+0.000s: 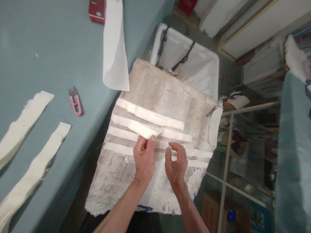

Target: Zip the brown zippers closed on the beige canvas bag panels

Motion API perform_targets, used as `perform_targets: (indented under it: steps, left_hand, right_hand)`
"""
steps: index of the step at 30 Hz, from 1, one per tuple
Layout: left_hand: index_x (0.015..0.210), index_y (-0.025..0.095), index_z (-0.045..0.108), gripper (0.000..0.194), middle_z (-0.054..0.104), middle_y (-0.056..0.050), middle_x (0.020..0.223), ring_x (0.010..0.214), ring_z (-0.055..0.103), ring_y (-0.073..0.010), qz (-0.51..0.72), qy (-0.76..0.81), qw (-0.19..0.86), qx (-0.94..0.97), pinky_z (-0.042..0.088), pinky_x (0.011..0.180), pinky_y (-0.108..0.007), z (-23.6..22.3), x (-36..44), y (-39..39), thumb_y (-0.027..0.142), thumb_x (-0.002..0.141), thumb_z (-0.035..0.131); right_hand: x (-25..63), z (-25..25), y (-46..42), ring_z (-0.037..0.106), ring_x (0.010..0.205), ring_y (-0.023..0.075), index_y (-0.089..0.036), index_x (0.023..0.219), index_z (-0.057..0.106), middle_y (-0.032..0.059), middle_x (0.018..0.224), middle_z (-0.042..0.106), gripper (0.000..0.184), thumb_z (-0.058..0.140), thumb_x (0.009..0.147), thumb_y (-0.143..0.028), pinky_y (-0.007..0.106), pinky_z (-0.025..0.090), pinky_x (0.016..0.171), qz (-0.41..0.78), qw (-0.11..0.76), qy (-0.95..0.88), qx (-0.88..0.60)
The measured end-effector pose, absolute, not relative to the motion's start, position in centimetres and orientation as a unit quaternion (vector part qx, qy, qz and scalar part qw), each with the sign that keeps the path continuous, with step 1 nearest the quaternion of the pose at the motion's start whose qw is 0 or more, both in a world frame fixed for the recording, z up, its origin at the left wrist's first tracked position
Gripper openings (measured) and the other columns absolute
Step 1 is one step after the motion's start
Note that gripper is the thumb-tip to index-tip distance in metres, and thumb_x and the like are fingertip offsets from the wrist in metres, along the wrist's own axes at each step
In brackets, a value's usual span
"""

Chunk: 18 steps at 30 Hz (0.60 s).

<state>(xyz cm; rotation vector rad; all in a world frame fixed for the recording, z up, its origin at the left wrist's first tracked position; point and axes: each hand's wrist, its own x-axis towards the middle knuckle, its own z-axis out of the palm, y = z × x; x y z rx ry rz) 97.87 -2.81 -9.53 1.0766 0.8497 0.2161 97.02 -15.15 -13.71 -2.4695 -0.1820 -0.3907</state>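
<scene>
A stained, off-white padded cloth [165, 87] lies before me, with several cream fabric strips [176, 133] laid across it in rows. My left hand [144, 157] pinches one cream fabric strip [143, 129] between thumb and fingers, near the middle of the second row, where its end is lifted. Just to the right, my right hand [177, 158] hovers over the lower strips with its fingers curved and a gap between thumb and forefinger. Nothing shows in that hand.
On the blue-green table [48, 68] at left are pink thread snips [76, 103], more cream strips [48, 152], a hanging white sheet [115, 55] and a red device [97, 12]. A white plastic tub [204, 61] stands beyond the cloth. Metal-framed shelving [227, 152] is at right.
</scene>
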Motion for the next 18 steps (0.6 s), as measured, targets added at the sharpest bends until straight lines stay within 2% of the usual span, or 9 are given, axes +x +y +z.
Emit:
perform_targets:
  steps: [4, 6, 9, 11, 14, 18]
  left_hand:
    - [0.076, 0.021, 0.072, 0.02, 0.062, 0.0, 0.086, 0.085, 0.056, -0.0174, 0.106, 0.363, 0.749, 0.544, 0.046, 0.081, -0.025, -9.9, 96.9, -3.1, 0.037, 0.085, 0.08]
    - [0.077, 0.021, 0.075, 0.017, 0.064, 0.0, 0.083, 0.087, 0.058, -0.0192, 0.098, 0.352, 0.744, 0.56, 0.046, 0.082, -0.026, -9.8, 96.9, -3.0, 0.036, 0.085, 0.081]
    - [0.067, 0.02, 0.069, 0.027, 0.055, 0.003, 0.066, 0.07, 0.05, -0.0159, 0.094, 0.354, 0.737, 0.568, 0.04, 0.068, -0.025, -9.5, 97.3, -2.6, 0.036, 0.085, 0.081]
    - [0.062, 0.02, 0.063, 0.034, 0.05, 0.004, 0.062, 0.064, 0.044, -0.0141, 0.099, 0.357, 0.737, 0.565, 0.036, 0.062, -0.026, -9.4, 97.7, -2.3, 0.038, 0.085, 0.081]
    - [0.061, 0.02, 0.058, 0.04, 0.046, 0.005, 0.061, 0.062, 0.04, -0.0128, 0.106, 0.357, 0.745, 0.553, 0.036, 0.061, -0.025, -9.3, 98.2, -2.1, 0.041, 0.087, 0.081]
    - [0.061, 0.02, 0.057, 0.042, 0.044, 0.006, 0.059, 0.061, 0.039, -0.0118, 0.106, 0.354, 0.757, 0.539, 0.039, 0.06, -0.023, -8.3, 98.6, -2.5, 0.042, 0.089, 0.08]
  right_hand:
    - [97.8, -14.1, -16.9, 0.07, 0.095, 0.0242, -0.02, 0.109, 0.067, 0.0104, 0.103, 0.074, 0.013, 0.056, 0.103, -0.025, 0.043, 0.059, 0.086, -0.158, 0.295, -0.047, -0.941]
    - [98.3, -14.1, -18.0, 0.069, 0.098, 0.0256, -0.019, 0.111, 0.067, 0.0116, 0.105, 0.074, 0.015, 0.057, 0.103, -0.026, 0.045, 0.058, 0.089, -0.164, 0.28, -0.039, -0.945]
    - [98.3, -13.9, -19.1, 0.07, 0.096, 0.0265, -0.019, 0.108, 0.068, 0.011, 0.1, 0.075, 0.013, 0.058, 0.103, -0.026, 0.046, 0.058, 0.088, -0.157, 0.258, -0.054, -0.952]
    - [97.7, -13.7, -19.1, 0.071, 0.096, 0.0256, -0.021, 0.107, 0.07, 0.0097, 0.1, 0.077, 0.011, 0.06, 0.102, -0.023, 0.044, 0.059, 0.089, -0.135, 0.253, -0.091, -0.954]
    - [96.7, -13.5, -18.3, 0.073, 0.105, 0.0252, -0.021, 0.113, 0.072, 0.0103, 0.109, 0.079, 0.017, 0.063, 0.099, -0.019, 0.044, 0.059, 0.095, -0.106, 0.251, -0.14, -0.952]
    - [96.6, -13.5, -17.3, 0.07, 0.114, 0.0278, -0.02, 0.121, 0.07, 0.0133, 0.119, 0.077, 0.025, 0.062, 0.098, -0.016, 0.048, 0.057, 0.101, -0.104, 0.245, -0.137, -0.954]
